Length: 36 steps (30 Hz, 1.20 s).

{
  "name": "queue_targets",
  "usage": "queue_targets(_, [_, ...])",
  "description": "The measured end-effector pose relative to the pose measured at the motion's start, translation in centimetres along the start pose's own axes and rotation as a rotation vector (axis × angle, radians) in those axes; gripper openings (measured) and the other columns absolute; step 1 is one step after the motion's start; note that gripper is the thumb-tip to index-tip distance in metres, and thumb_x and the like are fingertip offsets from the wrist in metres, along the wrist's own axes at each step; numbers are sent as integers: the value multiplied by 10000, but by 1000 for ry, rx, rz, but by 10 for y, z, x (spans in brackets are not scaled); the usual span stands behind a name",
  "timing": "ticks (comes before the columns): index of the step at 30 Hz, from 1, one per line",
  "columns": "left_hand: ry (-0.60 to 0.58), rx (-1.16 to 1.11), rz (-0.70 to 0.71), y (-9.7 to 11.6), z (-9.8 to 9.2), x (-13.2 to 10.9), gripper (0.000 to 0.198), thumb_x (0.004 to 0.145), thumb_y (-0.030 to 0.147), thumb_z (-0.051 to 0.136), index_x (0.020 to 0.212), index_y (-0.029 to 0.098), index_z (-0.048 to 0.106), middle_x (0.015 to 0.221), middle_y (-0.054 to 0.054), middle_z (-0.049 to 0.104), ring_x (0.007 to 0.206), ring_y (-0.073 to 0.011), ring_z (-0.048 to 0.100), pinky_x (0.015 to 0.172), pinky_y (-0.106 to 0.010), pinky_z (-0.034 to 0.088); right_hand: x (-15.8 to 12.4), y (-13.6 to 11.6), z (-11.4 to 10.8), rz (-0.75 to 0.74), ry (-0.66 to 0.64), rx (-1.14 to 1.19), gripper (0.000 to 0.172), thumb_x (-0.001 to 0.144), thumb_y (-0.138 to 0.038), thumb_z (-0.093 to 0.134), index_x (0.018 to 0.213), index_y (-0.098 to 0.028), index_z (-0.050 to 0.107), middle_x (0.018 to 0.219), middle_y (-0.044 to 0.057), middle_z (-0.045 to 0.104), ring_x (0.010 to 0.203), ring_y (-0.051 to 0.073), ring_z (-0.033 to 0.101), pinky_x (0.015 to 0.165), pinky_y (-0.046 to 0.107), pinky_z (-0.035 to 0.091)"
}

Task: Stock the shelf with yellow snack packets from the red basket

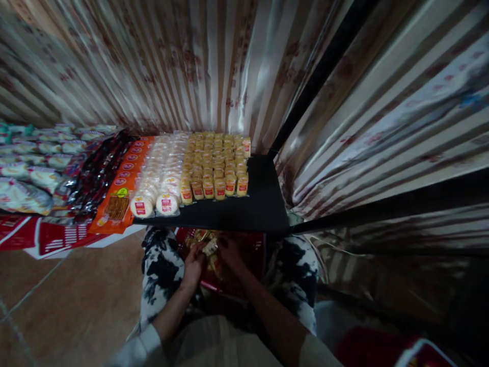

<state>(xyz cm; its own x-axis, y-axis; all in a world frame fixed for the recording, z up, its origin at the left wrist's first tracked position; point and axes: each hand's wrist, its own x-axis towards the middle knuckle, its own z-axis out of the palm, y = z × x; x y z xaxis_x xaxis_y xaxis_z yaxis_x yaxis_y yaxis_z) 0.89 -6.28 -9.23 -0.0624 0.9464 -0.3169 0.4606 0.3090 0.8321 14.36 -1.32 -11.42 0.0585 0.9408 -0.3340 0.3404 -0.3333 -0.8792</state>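
Observation:
Both hands reach into a red box (217, 289) between my legs, just below the shelf's front edge. Inside lie yellowish, clear-wrapped snack packets (214, 268). At the left side of the box, my left hand (194, 261) is closed with bent fingers on a small wrapped snack packet (210, 246). My right hand (229, 253) is on the other side of that packet, pointing into the box. Shadow hides its fingertips, so its grip cannot be made out.
On the black shelf (229, 215) stand rows of small yellow packets (214, 163), round white wrapped crackers (167, 203), an orange stick-snack bag (118, 199), dark shiny packs (91, 178) and pale bags (42, 163). Dark posts (317, 84) and a striped curtain (214, 66) surround it.

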Motion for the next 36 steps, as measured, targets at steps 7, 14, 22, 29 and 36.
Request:
queue_targets(7, [108, 49, 217, 10, 4, -16, 478, 737, 92, 452, 1205, 166, 519, 1279, -85, 535, 1257, -203, 415, 1084, -427, 301, -15, -18, -22, -12, 0, 131, 232, 732, -288, 530, 864, -163, 674, 896, 72, 712, 826, 214, 652, 799, 349, 497])
queue_targets(14, [119, 132, 418, 27, 5, -25, 501, 772, 100, 451, 1266, 185, 464, 1337, -87, 481, 1306, -216, 343, 1094, -470, 279, -24, -29, -42, -46, 74, 196, 300, 695, -327, 572, 946, -185, 653, 920, 48, 697, 884, 204, 633, 867, 350, 462])
queue_targets(22, [154, 236, 590, 48, 2, -29, 464, 850, 132, 391, 1310, 197, 402, 1354, -79, 463, 1357, -206, 247, 1090, -468, 281, -36, -49, -65, -2, 88, 331, 396, 656, -382, 608, 992, -177, 649, 962, 68, 686, 905, 212, 623, 835, 339, 471])
queue_targets(29, [123, 244, 690, 76, -11, -29, 415, 858, 138, 397, 1266, 195, 455, 1398, -100, 406, 1344, -213, 276, 1087, -460, 281, -49, -52, -83, 20, 50, 428, 306, 727, -360, 534, 966, -210, 652, 1060, 74, 651, 978, 230, 597, 827, 354, 479])
queue_targets(36, [-101, 200, 583, 110, -23, -7, 300, 829, 251, 502, 1113, 211, 592, 1103, -81, 621, 1057, -194, 556, 942, -357, 436, -54, -40, -88, 144, -70, 496, 260, 779, -400, 496, 828, -196, 650, 798, 52, 665, 682, 167, 605, 556, 261, 478])
